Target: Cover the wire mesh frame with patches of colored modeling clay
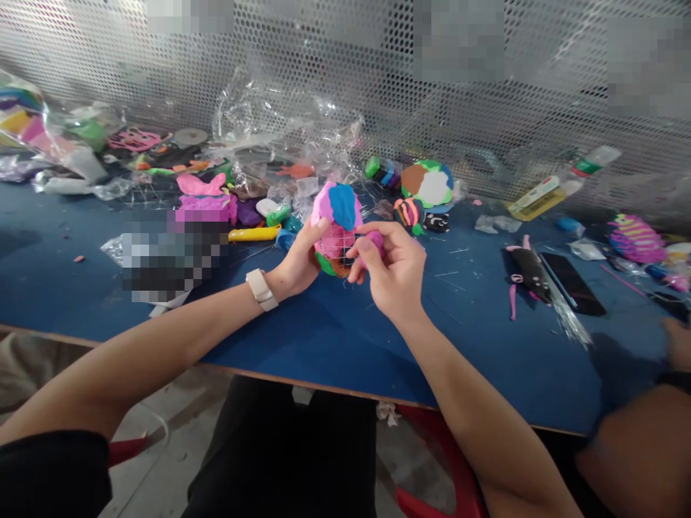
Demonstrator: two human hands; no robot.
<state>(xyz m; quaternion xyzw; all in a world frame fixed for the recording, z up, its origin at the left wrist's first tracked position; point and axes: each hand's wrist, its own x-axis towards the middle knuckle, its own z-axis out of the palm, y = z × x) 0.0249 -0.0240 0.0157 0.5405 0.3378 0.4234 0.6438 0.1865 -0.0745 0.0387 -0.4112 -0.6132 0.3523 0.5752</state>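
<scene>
Above the blue table (335, 338) my left hand (299, 262) is wrapped round a wire-mesh ball covered with pink, blue, green and orange clay (337, 216). Its thumb lies on the pink upper side. There is a white watch on that wrist. My right hand (391, 270) sits just right of the ball with its fingers curled. They pinch a small lump of pink clay (375, 243) against the ball's mesh side. The bottom of the ball is hidden behind my fingers.
A second clay-covered ball (429, 183) and a striped one (409, 212) stand behind. Clay pieces, a yellow ridged tool (253, 234) and crumpled clear plastic (286, 122) crowd the back left. A black phone (575, 284) lies right. Another person's arm (637, 446) rests at the right corner.
</scene>
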